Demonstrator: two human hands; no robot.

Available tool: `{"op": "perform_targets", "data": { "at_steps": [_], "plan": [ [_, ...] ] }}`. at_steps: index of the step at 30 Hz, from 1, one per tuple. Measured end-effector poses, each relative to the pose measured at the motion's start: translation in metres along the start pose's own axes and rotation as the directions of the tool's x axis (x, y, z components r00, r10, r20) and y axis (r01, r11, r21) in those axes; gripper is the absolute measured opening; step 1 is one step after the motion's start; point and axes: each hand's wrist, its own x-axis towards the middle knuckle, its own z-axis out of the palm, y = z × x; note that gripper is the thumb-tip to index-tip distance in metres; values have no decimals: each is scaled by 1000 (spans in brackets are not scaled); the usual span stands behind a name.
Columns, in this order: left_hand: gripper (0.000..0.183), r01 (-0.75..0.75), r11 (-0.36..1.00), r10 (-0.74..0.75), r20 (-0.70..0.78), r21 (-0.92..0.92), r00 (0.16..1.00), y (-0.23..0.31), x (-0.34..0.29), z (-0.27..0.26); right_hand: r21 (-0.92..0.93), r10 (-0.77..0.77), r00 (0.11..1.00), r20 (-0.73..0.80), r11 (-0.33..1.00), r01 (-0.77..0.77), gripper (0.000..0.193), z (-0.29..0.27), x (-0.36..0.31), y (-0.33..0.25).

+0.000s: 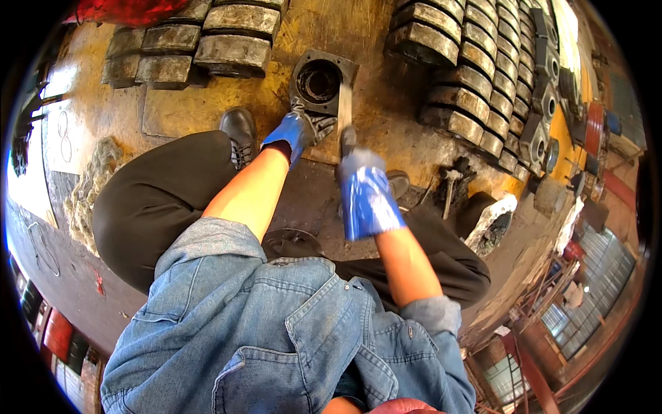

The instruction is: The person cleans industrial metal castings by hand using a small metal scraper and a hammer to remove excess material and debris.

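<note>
A dark square metal casting [336, 67] with a round bore and corner holes lies on the worn yellow surface in front of me. My left hand [305, 129], in a blue glove with blackened fingers, grips its near edge. In my right hand [363, 164], also gloved in blue, is the dark handle of a flat file [345, 107]. The file's pale blade lies along the casting's right side and is smeared by motion. My right fingers are closed round the handle, partly hidden by the glove's back.
Rows of block-shaped metal castings [234, 52] stand at the far left, with longer stacked rows [455, 121] at the right. A hammer [450, 190] lies near my right knee, beside dark debris. A heap of pale fibre [96, 190] sits left of my left leg. My boot [238, 134] rests near the casting.
</note>
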Motion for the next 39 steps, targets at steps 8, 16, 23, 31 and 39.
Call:
{"op": "perform_targets", "data": {
  "at_steps": [8,16,23,31,39],
  "plan": [
    [82,-480,75,739,275,874,615,25,33,24,-56,-44,999,1,997,44,30,-8,11,9],
    [87,-391,-49,801,269,919,534,6,47,26,22,17,985,-173,1000,-13,29,-42,32,14],
    [79,-336,-92,792,274,937,546,21,40,31,-157,-74,996,-47,985,66,36,-16,19,17],
    [54,-359,-159,860,308,920,406,31,21,33,-546,-140,988,70,823,156,40,-37,29,66],
    [38,-420,-121,896,281,899,344,32,19,36,-562,-349,935,-58,786,258,43,-74,61,46]
  ]
}}
